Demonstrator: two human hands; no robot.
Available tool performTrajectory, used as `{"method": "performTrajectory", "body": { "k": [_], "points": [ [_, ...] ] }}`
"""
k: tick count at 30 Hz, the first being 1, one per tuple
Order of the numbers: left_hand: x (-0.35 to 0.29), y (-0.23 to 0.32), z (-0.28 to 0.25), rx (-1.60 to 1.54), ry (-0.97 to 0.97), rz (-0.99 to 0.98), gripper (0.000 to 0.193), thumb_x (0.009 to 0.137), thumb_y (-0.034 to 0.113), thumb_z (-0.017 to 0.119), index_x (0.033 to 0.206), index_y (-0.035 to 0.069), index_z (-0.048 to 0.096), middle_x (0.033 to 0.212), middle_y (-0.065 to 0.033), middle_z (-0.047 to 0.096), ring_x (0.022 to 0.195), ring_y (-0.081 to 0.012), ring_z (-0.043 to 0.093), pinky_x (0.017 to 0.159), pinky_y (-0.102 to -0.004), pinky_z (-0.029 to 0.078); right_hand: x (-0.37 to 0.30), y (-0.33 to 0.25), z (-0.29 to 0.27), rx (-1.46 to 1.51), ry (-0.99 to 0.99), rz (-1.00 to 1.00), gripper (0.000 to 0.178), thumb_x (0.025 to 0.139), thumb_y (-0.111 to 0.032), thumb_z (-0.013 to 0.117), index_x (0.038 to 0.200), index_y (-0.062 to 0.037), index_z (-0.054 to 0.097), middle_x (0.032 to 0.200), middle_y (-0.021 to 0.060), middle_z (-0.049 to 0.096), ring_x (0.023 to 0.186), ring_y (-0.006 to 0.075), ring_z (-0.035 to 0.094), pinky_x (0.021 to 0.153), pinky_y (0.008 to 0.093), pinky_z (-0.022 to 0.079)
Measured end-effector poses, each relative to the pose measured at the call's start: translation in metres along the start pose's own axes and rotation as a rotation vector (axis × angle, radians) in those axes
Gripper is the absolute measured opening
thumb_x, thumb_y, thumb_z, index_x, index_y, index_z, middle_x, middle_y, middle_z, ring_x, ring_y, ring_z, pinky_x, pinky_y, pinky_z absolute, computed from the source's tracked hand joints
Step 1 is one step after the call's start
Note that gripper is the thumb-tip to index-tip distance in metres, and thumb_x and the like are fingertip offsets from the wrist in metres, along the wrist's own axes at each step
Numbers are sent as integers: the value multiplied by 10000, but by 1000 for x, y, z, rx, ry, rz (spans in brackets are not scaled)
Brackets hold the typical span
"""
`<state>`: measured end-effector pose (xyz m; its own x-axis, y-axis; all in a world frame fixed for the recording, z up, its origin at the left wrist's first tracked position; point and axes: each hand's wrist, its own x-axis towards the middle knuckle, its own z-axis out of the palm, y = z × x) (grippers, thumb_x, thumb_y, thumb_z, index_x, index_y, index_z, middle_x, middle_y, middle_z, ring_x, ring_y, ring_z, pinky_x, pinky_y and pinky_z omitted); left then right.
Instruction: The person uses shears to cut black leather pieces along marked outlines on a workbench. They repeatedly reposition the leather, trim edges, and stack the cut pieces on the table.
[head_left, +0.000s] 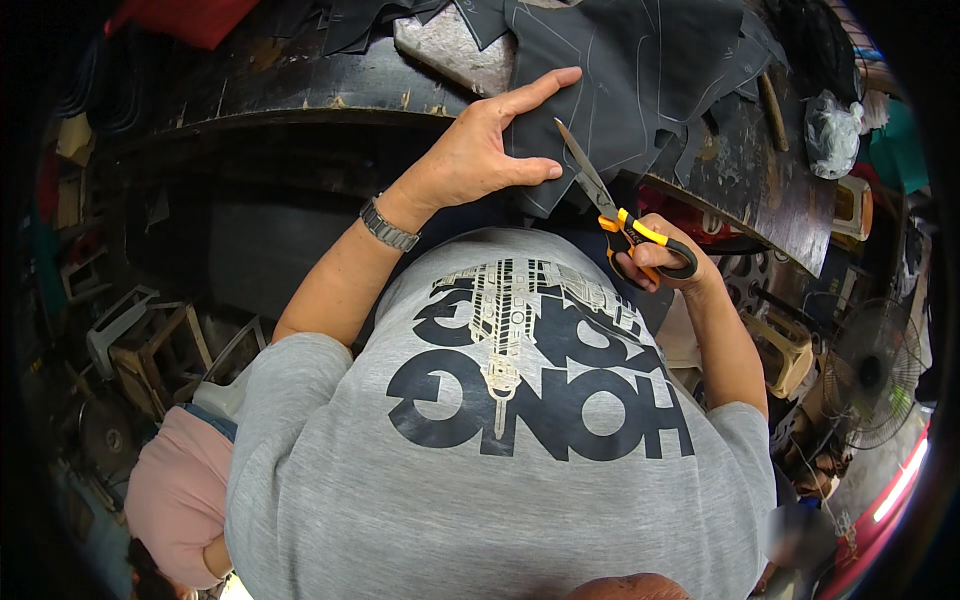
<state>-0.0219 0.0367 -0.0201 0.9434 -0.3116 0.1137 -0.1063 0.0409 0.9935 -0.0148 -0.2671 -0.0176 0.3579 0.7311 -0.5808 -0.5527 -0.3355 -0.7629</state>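
My left hand (487,150) lies flat on a dark grey sheet of material (600,80) marked with pale chalk lines, and pins its near edge to the worktable. A metal watch sits on that wrist. My right hand (660,262) grips orange-and-black scissors (615,210). Their blades point up and left, and the tips meet the sheet's edge just right of my left thumb. The blades look nearly closed.
The dark worn worktable (300,85) curves across the top. On it lie more dark cut pieces, a grey block (445,45), a wooden stick (772,110) and a crumpled plastic bag (830,130). A person in pink (175,495) sits low left; a fan (875,385) stands right.
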Motion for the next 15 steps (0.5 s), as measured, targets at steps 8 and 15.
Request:
{"method": "performTrajectory", "body": {
  "k": [8, 15],
  "points": [
    [0, -2, -1, 28, -13, 19, 837, 758, 0, 773, 1511, 48, 411, 1489, -144, 495, 1299, -205, 538, 1127, -306, 387, 0, 10, 9, 100, 54, 41, 522, 741, -496, 813, 696, -6, 638, 545, 13, 557, 411, 76, 540, 375, 185, 420],
    [-1, 0, 10, -42, 10, -13, 845, 777, 19, 792, 1523, 65, 399, 1452, -128, 524, 1249, -175, 559, 1090, -291, 420, -5, 26, 23, 257, 49, 0, 597, 721, -516, 833, 743, 49, 640, 513, 20, 567, 382, 68, 530, 383, 162, 417]
  ]
}}
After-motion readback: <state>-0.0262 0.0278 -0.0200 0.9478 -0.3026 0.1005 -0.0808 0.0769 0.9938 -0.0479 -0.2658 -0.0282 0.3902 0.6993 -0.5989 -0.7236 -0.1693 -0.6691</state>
